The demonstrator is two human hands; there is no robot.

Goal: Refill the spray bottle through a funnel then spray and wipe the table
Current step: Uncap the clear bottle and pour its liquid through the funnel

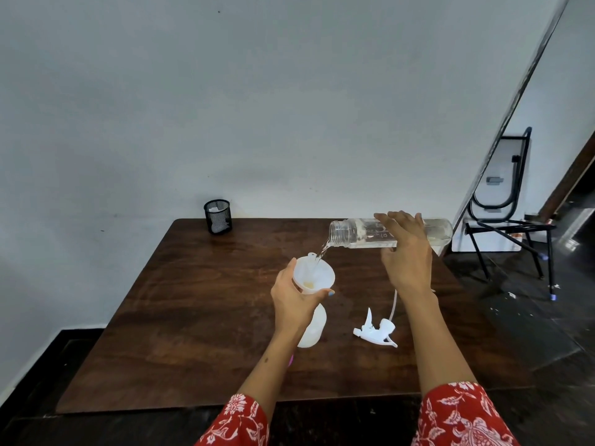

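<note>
A white funnel (317,274) sits in the neck of a translucent white spray bottle (314,326) standing on the brown wooden table (199,310). My left hand (294,300) grips the funnel's bowl from the left. My right hand (406,252) holds a clear plastic water bottle (354,232) tipped on its side, mouth to the left. A thin stream of water runs from its mouth into the funnel. The white trigger spray head (376,331) with its dip tube lies on the table to the right of the spray bottle.
A black mesh pen cup (218,216) with white paper inside stands at the table's far edge by the wall. A folded table and a black metal frame (508,226) stand on the dark floor to the right.
</note>
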